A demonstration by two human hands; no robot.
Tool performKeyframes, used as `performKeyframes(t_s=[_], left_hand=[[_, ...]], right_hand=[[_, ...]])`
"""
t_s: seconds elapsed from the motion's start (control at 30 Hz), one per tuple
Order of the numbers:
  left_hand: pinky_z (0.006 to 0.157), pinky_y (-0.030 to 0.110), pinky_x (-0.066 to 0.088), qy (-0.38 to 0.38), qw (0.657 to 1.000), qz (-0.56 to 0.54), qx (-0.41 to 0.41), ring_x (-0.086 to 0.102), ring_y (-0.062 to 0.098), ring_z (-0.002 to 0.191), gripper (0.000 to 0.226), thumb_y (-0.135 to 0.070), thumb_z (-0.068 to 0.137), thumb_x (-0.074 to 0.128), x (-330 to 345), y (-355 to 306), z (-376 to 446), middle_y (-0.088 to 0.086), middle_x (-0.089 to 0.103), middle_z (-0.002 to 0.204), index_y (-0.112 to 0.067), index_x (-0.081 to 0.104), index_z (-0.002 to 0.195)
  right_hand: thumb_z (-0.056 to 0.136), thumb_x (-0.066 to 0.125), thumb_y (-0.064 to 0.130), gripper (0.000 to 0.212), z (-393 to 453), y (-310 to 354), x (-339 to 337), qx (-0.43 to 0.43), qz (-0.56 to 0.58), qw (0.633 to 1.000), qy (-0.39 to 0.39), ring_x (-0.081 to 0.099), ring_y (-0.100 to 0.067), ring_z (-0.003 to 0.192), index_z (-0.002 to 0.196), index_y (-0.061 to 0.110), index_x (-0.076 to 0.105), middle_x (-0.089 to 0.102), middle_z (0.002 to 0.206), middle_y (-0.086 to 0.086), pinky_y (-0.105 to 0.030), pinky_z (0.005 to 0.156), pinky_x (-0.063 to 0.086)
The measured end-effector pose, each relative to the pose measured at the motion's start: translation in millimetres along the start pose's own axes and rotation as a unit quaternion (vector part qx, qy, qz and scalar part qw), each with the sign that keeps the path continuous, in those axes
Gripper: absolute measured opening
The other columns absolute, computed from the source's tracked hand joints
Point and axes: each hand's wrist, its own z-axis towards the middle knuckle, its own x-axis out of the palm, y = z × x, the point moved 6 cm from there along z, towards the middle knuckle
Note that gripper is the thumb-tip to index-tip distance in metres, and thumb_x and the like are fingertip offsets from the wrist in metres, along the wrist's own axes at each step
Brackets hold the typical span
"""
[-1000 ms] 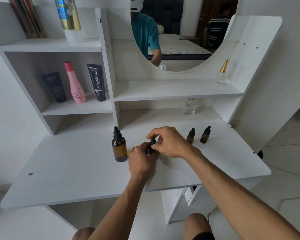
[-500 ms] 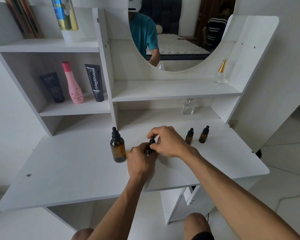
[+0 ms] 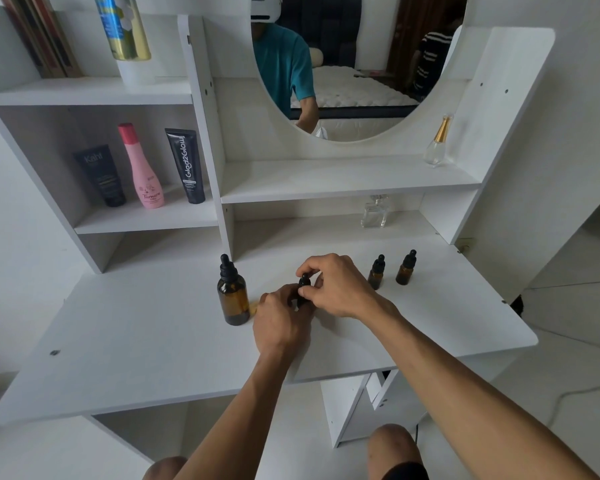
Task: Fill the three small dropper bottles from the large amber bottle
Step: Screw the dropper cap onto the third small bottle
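The large amber bottle (image 3: 233, 298) with a black dropper cap stands upright on the white desk (image 3: 136, 341), just left of my hands. My left hand (image 3: 279, 323) wraps around the body of a small dropper bottle, mostly hidden. My right hand (image 3: 336, 285) pinches that bottle's black dropper cap (image 3: 304, 285) from above. Two more small amber dropper bottles, one (image 3: 376, 273) beside the other (image 3: 406, 268), stand capped to the right of my right hand.
A clear perfume bottle (image 3: 374, 212) sits under the middle shelf at the back. A gold-capped bottle (image 3: 436, 143) stands on the shelf above. A pink bottle (image 3: 142, 169) and two black tubes occupy the left shelf. A round mirror hangs behind.
Both hands stay on the small bottle; my fingers shift slightly on its cap. The view has drifted a little.
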Motion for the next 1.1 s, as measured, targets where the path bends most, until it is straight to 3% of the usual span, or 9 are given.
performKeyframes(t_s=[0.13,0.27,0.4,0.53,0.7,0.9,1.1], left_hand=[[0.047,0.020,0.035,-0.001,1.000,0.007,-0.006,0.059,0.014,0.066,0.026,-0.045,0.081,0.069,0.8,2.0,-0.1,-0.007,0.070,0.082,-0.030,0.071,0.102],[0.047,0.019,0.034,0.002,1.000,0.006,-0.003,0.058,0.013,0.066,0.024,-0.041,0.081,0.068,1.9,1.4,0.0,-0.007,0.070,0.083,-0.031,0.071,0.103],[0.048,0.021,0.038,0.001,1.000,0.011,-0.010,0.061,0.016,0.067,0.025,-0.045,0.079,0.069,2.2,4.1,0.2,-0.006,0.069,0.081,-0.030,0.070,0.100],[0.048,0.020,0.038,0.005,1.000,0.006,0.000,0.062,0.014,0.068,0.024,-0.043,0.081,0.068,3.5,2.4,0.9,-0.008,0.071,0.084,-0.032,0.071,0.103],[0.047,0.023,0.037,0.005,1.000,0.022,-0.005,0.061,0.015,0.067,0.025,-0.047,0.081,0.065,4.4,3.5,2.6,-0.008,0.070,0.085,-0.034,0.070,0.102],[0.047,0.023,0.036,0.003,0.999,0.037,-0.008,0.059,0.017,0.066,0.025,-0.047,0.081,0.064,4.7,2.7,3.9,-0.007,0.069,0.083,-0.032,0.070,0.100],[0.046,0.024,0.036,0.003,0.999,0.042,-0.009,0.058,0.017,0.066,0.025,-0.048,0.080,0.062,6.7,4.7,4.4,-0.006,0.067,0.084,-0.034,0.069,0.099]], right_hand=[[0.080,0.080,0.036,0.021,-2.5,-3.1,-2.3,0.012,-0.012,0.999,-0.032,0.065,-0.013,0.078,0.098,0.026,0.073,0.071,0.094,0.012,-0.034,0.076,0.057],[0.082,0.077,0.026,0.023,-3.4,-4.1,2.4,0.008,0.013,1.000,-0.017,0.064,-0.011,0.077,0.105,0.028,0.072,0.068,0.096,0.015,-0.036,0.079,0.058],[0.080,0.079,0.039,0.025,-4.9,-3.7,-1.2,0.010,-0.004,0.999,-0.048,0.064,-0.011,0.077,0.102,0.028,0.072,0.072,0.097,0.013,-0.031,0.076,0.056],[0.084,0.075,0.025,0.026,-5.1,-4.3,0.2,0.005,0.013,1.000,-0.019,0.065,-0.012,0.077,0.110,0.027,0.073,0.066,0.098,0.014,-0.035,0.082,0.057],[0.086,0.075,0.027,0.025,-6.0,-4.0,0.5,0.000,0.000,0.999,-0.032,0.065,-0.015,0.081,0.111,0.026,0.072,0.072,0.104,0.009,-0.037,0.079,0.057],[0.084,0.078,0.027,0.020,-5.4,-7.8,1.5,0.014,0.016,0.999,-0.045,0.065,-0.016,0.078,0.103,0.021,0.073,0.065,0.087,0.011,-0.038,0.079,0.057],[0.083,0.079,0.029,0.019,-5.0,-7.8,1.6,0.012,0.014,0.998,-0.056,0.065,-0.016,0.077,0.099,0.019,0.073,0.064,0.083,0.012,-0.036,0.078,0.057]])
